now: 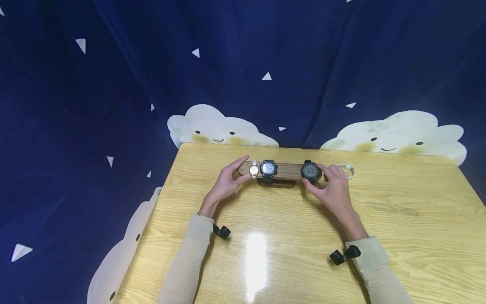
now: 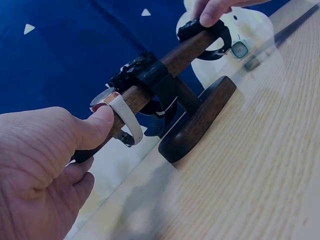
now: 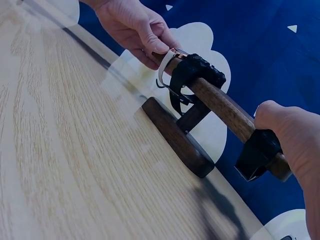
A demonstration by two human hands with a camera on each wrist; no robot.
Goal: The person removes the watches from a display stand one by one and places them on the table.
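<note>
A dark wooden watch stand (image 1: 289,171), a bar on a post and rounded base, stands toward the back of the table. My left hand (image 1: 226,181) grips the bar's left end, its thumb beside a small watch (image 1: 254,170) with a white strap and rose-gold case. Just right of that hangs a chunky black watch (image 1: 268,167), its strap looped round the bar. Near the right end sits another black watch (image 1: 310,170); my right hand (image 1: 336,190) pinches it between thumb and fingers. In the right wrist view its black strap (image 3: 257,152) loops under the bar.
Behind the right hand, a pale-strapped watch (image 1: 352,171) lies on the wooden table (image 1: 410,219); the left wrist view shows its square face (image 2: 239,49). A dark blue curtain (image 1: 303,50) with white clouds and triangles hangs along the table's back and left edges.
</note>
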